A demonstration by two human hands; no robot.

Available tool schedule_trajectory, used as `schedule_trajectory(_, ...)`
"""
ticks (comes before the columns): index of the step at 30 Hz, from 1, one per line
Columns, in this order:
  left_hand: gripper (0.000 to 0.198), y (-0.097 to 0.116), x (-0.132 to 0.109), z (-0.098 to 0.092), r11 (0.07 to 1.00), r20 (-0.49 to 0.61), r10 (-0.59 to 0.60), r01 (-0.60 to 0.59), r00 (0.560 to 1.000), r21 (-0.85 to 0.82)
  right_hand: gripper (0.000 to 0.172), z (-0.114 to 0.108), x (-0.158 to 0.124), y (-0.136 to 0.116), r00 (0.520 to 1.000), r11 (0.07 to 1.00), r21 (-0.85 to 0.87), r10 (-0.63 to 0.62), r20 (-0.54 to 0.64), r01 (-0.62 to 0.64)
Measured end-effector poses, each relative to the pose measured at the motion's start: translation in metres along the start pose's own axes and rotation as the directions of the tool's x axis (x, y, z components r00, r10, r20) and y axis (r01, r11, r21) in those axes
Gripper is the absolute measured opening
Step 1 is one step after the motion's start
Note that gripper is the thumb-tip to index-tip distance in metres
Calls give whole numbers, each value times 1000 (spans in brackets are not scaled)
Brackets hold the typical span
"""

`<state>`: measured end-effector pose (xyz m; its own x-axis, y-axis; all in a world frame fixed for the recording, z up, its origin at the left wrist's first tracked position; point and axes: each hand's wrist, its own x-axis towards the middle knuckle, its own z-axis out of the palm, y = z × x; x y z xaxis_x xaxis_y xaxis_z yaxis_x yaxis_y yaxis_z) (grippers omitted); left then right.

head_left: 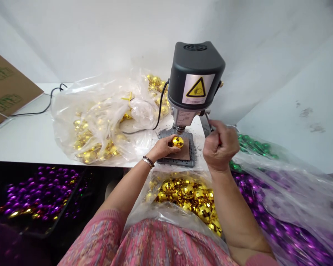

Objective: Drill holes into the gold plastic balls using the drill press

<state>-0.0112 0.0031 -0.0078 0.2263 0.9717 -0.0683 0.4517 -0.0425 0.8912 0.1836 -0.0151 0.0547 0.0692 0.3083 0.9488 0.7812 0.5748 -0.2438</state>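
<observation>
Between the thumb and fingers of my left hand [164, 146] is a faceted gold ball [178, 142]. It sits just under the chuck [180, 129] of a small black bench drill press [195, 62]; whether the bit is inside the ball cannot be made out. Beneath the ball lies a brown board [185, 152] on the press's grey base [193, 147]. My right hand [221, 146] is closed around the handle of the feed lever [207, 117], a bit of red showing between the fingers. Dark shavings are scattered about the base.
An open plastic bag of gold balls [183, 194] rests at my lap. On the white table [30, 147] lies another clear bag [100, 129] of gold balls, with a black cord [162, 107]. Purple balls [39, 192] fill a crate lower left; green [256, 144] and purple balls [269, 218] lie right.
</observation>
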Motion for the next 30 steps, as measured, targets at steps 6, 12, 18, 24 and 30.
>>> schedule_trajectory(6,65,1,0,0,1000,-2,-12,12,1000,16,32,3,8,-8,987,987,81,144,-69,-139)
schedule_trajectory(12,61,8,-10,3,999,-69,-27,29,997,24,34,4,86,-20,925,896,235,374,61,-378)
schedule_trajectory(18,73,12,-53,-13,998,224,23,-11,974,-56,39,6,95,-16,917,883,245,387,101,-399)
schedule_trajectory(24,45,2,-72,-62,975,-416,40,56,909,216,43,7,86,-18,921,893,230,385,55,-387)
schedule_trajectory(30,74,-48,-130,-153,847,-990,136,513,44,139,42,1,82,-22,898,873,212,434,70,-439)
